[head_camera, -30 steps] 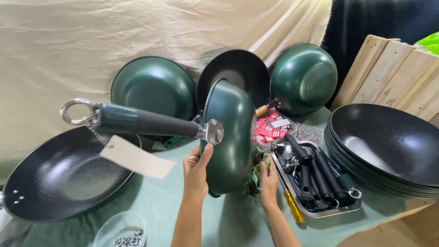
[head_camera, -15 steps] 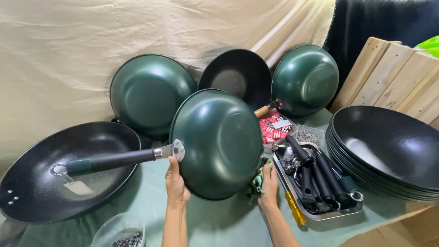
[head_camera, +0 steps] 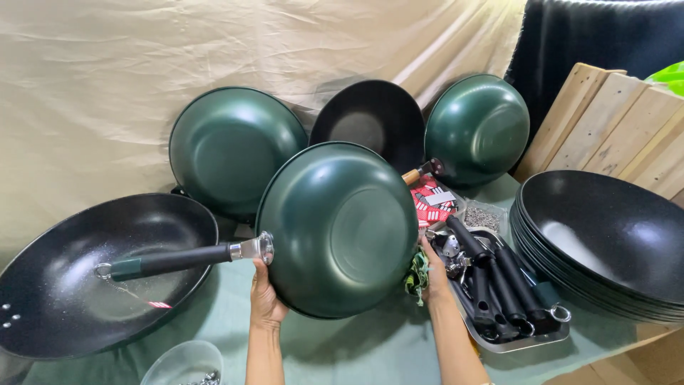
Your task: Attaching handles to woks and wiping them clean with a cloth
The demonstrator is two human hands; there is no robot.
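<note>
**Wok Turned Underside-Out, Held in 2 Hands**

Nearest to me, a clear bowl holding small metal parts sits at the lower edge of the green table cover. My left hand is clamped on the rim of the green wok at its lower left, just under the handle joint. My right hand presses the rim on the opposite side; its fingers are hidden, so I cannot tell their closure.

Change over the last 1 second: the wok was edge-on to me, handle raised. It is now rotated so its green underside faces me, and the black handle has swung down to point left, over the black wok lying open. I judge the underside and handle joint now open to inspection.

Right of my hands, a metal tray holds spare handles. Farther back, 3 woks lean on the cloth backdrop.
</note>
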